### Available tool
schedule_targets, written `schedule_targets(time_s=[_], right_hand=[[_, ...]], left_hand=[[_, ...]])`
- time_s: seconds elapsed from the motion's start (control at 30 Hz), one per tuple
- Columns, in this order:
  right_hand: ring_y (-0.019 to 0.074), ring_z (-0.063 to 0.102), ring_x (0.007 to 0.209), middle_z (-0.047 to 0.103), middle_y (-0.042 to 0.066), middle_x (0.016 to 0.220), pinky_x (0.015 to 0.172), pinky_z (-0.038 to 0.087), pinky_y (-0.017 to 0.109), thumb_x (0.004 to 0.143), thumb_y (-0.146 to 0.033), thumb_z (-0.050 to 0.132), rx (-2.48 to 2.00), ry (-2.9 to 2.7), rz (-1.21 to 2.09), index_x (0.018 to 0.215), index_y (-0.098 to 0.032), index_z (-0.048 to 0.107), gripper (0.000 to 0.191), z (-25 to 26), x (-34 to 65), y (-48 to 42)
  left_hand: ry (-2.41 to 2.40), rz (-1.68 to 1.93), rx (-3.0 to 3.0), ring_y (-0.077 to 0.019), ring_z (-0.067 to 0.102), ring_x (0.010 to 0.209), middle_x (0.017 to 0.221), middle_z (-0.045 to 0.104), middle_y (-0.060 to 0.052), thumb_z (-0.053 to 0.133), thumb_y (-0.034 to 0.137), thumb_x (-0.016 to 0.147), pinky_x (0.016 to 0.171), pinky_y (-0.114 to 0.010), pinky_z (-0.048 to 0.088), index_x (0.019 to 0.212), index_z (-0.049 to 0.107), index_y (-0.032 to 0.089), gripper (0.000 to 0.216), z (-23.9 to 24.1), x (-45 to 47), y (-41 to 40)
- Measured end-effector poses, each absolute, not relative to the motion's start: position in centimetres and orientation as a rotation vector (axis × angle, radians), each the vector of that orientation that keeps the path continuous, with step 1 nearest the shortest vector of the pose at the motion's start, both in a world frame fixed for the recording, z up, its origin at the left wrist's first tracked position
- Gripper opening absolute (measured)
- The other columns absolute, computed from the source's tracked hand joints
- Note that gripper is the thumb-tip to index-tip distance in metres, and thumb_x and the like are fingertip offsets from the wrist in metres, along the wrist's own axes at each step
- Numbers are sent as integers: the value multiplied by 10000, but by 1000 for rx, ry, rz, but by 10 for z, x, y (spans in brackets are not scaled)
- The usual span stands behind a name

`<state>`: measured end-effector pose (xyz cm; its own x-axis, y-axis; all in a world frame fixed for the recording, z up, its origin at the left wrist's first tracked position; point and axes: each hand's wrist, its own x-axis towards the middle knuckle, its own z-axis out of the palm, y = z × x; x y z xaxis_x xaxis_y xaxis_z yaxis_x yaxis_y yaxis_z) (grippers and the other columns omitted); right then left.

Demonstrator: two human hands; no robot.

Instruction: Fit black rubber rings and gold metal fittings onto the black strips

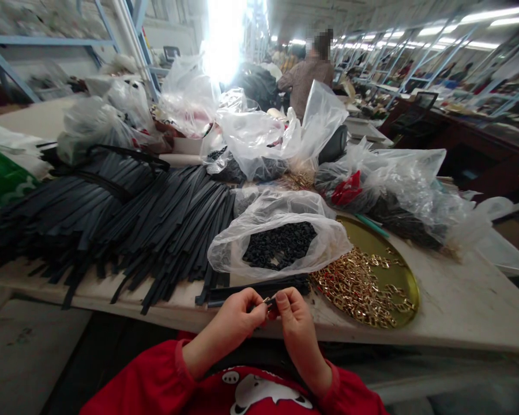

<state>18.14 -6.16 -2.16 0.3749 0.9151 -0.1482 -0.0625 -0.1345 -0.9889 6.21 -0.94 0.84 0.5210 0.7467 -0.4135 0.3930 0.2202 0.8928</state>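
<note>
My left hand [236,320] and my right hand [296,323] meet at the table's near edge, fingers pinched together on a small gold buckle [269,300] and a black strap end. Just beyond them lie a few black straps [259,288]. An open clear bag of small black loops [281,245] sits right behind. A round gold tray [398,253] with several gold buckles [363,288] is to the right of my hands.
A large pile of black straps [112,219] covers the left of the white table [458,311]. More clear plastic bags [384,184] of parts crowd the back. A person [307,75] stands farther off; shelving lines the right.
</note>
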Motion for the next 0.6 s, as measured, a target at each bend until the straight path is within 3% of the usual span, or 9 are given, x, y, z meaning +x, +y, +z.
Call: schedule_targets(time_s=[0.1, 0.33, 0.6], right_hand=[[113, 491, 501, 528, -34, 532, 496, 384, 233, 823, -478, 463, -1457, -894, 1012, 661, -195, 485, 327, -19, 184, -62], [119, 522, 564, 561, -26, 599, 533, 404, 229, 779, -390, 574, -1445, -984, 1018, 720, -187, 531, 216, -12, 189, -64], [124, 538, 550, 573, -22, 590, 522, 415, 232, 790, -367, 553, -1464, -1002, 986, 717, -186, 525, 197, -13, 188, -63]], left_hand=[[1047, 337, 1411, -61, 396, 421, 572, 521, 44, 444, 308, 741, 373, -167, 290, 663, 483, 161, 172, 7, 62, -10], [1032, 337, 1378, -65, 426, 439, 600, 529, 35, 453, 349, 761, 389, -168, 340, 687, 464, 159, 204, 9, 60, -12], [1064, 339, 1384, -61, 377, 394, 551, 493, 60, 436, 351, 772, 370, -176, 286, 676, 464, 168, 208, 9, 59, -12]])
